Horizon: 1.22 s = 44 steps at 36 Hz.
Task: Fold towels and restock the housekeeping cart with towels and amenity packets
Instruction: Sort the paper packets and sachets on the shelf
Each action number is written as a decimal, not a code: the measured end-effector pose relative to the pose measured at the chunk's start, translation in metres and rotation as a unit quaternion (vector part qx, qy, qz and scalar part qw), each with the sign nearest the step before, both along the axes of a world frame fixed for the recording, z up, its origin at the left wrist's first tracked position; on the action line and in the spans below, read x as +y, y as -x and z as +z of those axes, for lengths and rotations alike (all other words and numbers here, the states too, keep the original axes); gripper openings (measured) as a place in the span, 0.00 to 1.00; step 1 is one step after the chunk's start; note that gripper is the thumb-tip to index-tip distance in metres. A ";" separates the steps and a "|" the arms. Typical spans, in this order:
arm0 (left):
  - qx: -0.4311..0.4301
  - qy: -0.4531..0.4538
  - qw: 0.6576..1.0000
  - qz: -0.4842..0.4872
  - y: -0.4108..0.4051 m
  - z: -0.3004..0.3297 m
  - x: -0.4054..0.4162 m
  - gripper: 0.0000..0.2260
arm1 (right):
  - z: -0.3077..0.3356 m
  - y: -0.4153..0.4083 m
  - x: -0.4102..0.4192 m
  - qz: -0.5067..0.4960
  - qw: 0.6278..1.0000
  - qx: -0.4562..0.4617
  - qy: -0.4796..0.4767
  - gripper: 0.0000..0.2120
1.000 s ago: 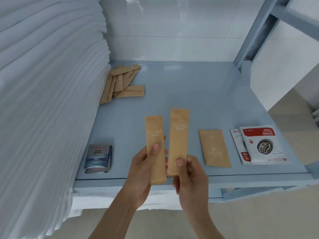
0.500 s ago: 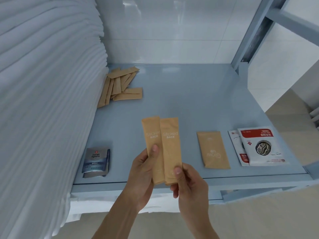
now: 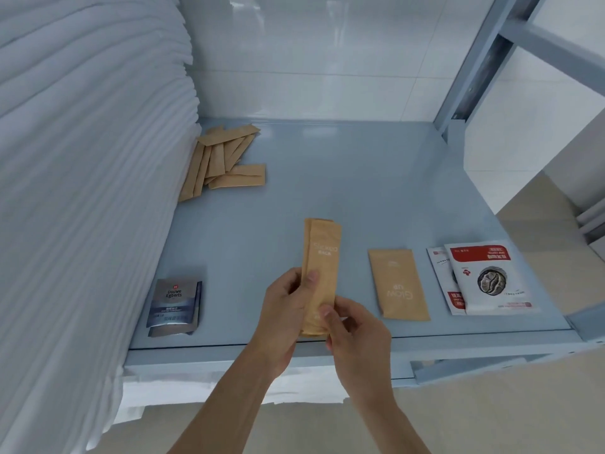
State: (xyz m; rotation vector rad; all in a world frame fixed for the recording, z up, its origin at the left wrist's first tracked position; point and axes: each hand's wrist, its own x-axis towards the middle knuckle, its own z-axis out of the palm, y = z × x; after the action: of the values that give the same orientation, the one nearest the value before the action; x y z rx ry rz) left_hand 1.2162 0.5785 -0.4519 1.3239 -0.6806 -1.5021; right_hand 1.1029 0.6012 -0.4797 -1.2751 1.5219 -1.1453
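Note:
Two tan stick packets (image 3: pixel 321 257) stand upright, stacked one on the other, above the front edge of the blue cart shelf (image 3: pixel 360 178). My left hand (image 3: pixel 284 309) pinches them with the thumb on their face. My right hand (image 3: pixel 355 335) pinches their lower end from the right. A loose pile of several tan stick packets (image 3: pixel 222 158) lies at the back left of the shelf. A tall stack of folded white towels (image 3: pixel 82 191) fills the left side.
On the shelf front lie a grey Douwe Egberts sachet (image 3: pixel 175 304), a wider tan "Glow up" packet (image 3: pixel 397 283) and two red-and-white coffee packets (image 3: pixel 484 280). A blue cart post (image 3: pixel 471 63) rises at the back right. White cloth (image 3: pixel 203 388) shows on the level below.
The two stick packets, held apart a second ago, have been brought together and now overlap as one stack. Both hands have closed in on each other.

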 end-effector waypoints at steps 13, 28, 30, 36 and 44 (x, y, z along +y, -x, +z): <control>-0.482 0.047 0.874 -0.046 0.026 -0.024 -0.018 0.14 | -0.005 0.017 -0.031 -0.005 0.980 0.197 -0.043 0.04; -0.379 0.030 0.913 0.148 -0.028 -0.006 -0.029 0.07 | 0.029 -0.024 -0.071 0.057 0.968 0.242 0.026 0.10; -0.362 0.024 0.916 0.172 -0.040 -0.005 -0.033 0.08 | 0.033 -0.039 -0.083 0.097 0.964 0.247 0.031 0.11; -0.326 0.041 0.916 0.232 -0.064 -0.012 -0.065 0.10 | 0.026 -0.085 -0.118 0.196 0.922 0.331 0.051 0.14; -0.573 0.108 0.783 0.216 -0.102 -0.011 -0.121 0.18 | 0.012 -0.128 -0.167 0.253 0.874 0.386 0.149 0.16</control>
State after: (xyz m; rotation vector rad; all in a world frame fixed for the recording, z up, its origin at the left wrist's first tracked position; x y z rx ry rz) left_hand 1.3187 0.4575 -0.4624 1.9801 -1.1297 -0.0907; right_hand 1.2308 0.4344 -0.4675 -2.3737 1.4007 -0.5369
